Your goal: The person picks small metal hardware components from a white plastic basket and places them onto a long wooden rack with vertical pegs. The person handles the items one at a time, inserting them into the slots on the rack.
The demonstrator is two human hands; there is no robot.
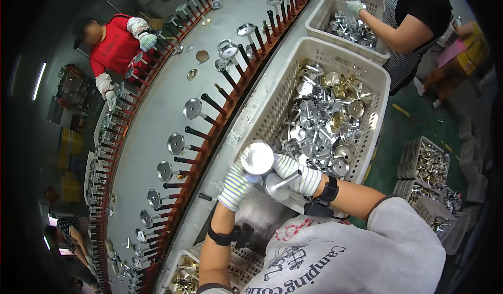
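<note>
My left hand (233, 188), in a striped white glove, is closed beneath a bright round metal disc (257, 158); its fingers are partly hidden. Close by, my right hand (309, 180), gloved alike, has its fingertips beside that disc. A second, duller metal disc with a stem (279, 188) lies against my right hand, its stem crossing the glove; the grip itself is partly covered. Both hands are over the near end of a white plastic crate (376, 121) heaped with silver and brassy stemmed discs (314, 110).
A curved conveyor (152, 137) runs on my left, edged with upright black-and-red pegs (212, 105), many carrying discs. Another crate (314, 24) stands ahead, where a gloved co-worker (414, 21) handles parts. A person in red (118, 47) works across. Filled crates (427, 163) sit on the right-hand floor.
</note>
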